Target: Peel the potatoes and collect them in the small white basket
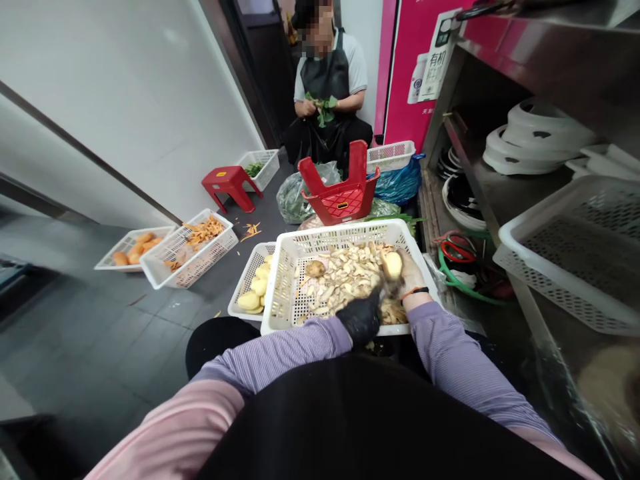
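Shelved dishes [525, 153] and vegetable baskets [271, 293] show a kitchen.

Crate [286, 267], far edge: upturned red stool [340, 199] blocks
Left edge: potato basket [257, 258] crowds it
Far-left corner: open from above

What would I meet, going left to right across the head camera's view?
Orange vegetables, orange peelings, peeled potatoes, a brown potato, the gloved left hand, a partly peeled potato, a white basket on the shelf.

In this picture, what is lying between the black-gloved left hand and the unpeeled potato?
Potato peelings lie between the gloved left hand and the unpeeled potato; the head view shows this.
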Demonstrator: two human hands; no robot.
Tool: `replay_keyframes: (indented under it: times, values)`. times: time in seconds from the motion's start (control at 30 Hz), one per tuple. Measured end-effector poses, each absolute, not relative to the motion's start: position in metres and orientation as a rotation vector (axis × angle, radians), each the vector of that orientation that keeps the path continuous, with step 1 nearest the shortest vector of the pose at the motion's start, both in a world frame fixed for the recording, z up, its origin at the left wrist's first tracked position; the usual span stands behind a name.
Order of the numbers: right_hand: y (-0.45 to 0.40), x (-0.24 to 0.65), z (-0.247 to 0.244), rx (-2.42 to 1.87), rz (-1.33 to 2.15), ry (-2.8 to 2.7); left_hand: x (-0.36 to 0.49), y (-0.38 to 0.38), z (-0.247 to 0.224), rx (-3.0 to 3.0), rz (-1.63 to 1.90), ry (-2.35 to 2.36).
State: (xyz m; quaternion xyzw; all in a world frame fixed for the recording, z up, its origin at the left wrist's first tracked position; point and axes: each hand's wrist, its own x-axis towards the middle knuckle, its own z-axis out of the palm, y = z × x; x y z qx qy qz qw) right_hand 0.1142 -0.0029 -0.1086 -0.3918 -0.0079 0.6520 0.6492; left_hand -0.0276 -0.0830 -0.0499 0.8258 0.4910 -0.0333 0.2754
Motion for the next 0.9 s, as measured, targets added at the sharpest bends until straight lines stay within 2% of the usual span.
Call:
replay_keyframes:
  times: [0.2,0.3,0.47,0.6,0.73,0.9]
  values:
    - [-0.014,0.119,-0.08,-0.799,1.601,0.15,-0.024,-0.061,-0.035,2.16,0.095,1.486]
    - [-0.013,0.117,-0.081,-0.761,1.564,0.172,-0.016,-0.055,-0.033,2.174,0.123,1.454]
    - [-0.008,0.13,-0.092,-0.665,1.588,0.095,-0.018,-0.087,-0.049,2.155,0.038,1.314]
    - [-0.01,0.135,-0.093,-0.666,1.694,-0.045,-0.024,-0.069,-0.027,2.194,0.195,1.421]
    - [-0.013,0.13,-0.091,-0.795,1.697,-0.053,-0.018,-0.044,-0.009,2.247,0.135,1.371]
    - [-0.011,0.128,-0.085,-0.747,1.656,0.012,-0.019,-0.082,-0.037,2.185,0.134,1.373]
